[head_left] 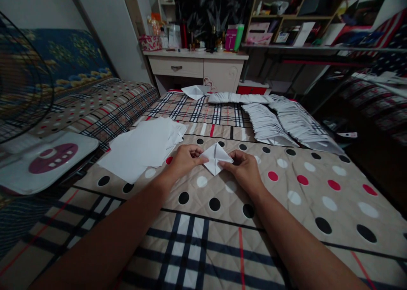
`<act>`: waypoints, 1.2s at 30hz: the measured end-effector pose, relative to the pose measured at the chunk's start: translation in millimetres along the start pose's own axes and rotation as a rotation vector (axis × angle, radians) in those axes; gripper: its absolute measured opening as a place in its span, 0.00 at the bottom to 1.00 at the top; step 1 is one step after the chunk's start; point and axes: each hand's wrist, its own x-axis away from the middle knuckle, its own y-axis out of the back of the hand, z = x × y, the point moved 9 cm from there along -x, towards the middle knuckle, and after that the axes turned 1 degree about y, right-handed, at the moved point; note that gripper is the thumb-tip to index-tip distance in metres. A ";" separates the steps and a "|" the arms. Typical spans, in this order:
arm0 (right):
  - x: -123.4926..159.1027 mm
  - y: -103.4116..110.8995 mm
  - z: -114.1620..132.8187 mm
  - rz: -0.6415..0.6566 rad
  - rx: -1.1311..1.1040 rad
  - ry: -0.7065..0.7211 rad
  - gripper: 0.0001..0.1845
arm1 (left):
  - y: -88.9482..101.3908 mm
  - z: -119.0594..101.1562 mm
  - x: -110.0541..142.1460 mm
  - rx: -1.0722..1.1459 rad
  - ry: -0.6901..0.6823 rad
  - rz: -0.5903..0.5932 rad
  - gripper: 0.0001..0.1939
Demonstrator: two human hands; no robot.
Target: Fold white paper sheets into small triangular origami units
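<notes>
A small folded white paper (215, 157) lies on the dotted quilt of the bed (299, 196) in front of me. My left hand (184, 159) pinches its left corner with curled fingers. My right hand (243, 168) pinches its lower right edge. A loose stack of flat white sheets (143, 146) lies just left of my left hand.
Long rows of folded white papers (280, 120) run across the far right of the bed. One folded paper (195, 91) sits at the far edge. A fan base (47, 160) stands at the left. A dresser (197, 67) and shelves (286, 23) stand behind.
</notes>
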 end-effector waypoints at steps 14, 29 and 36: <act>-1.3 6.8 -5.4 -0.109 -0.214 -0.014 0.12 | 5.2 -0.3 2.4 0.225 0.076 -0.090 0.16; 12.8 1.7 19.3 -0.099 -0.383 0.115 0.12 | -40.6 -14.5 20.5 0.601 0.149 0.019 0.18; 9.5 -9.1 27.7 0.072 -0.566 0.170 0.18 | -73.5 -20.0 33.5 0.937 0.298 0.437 0.11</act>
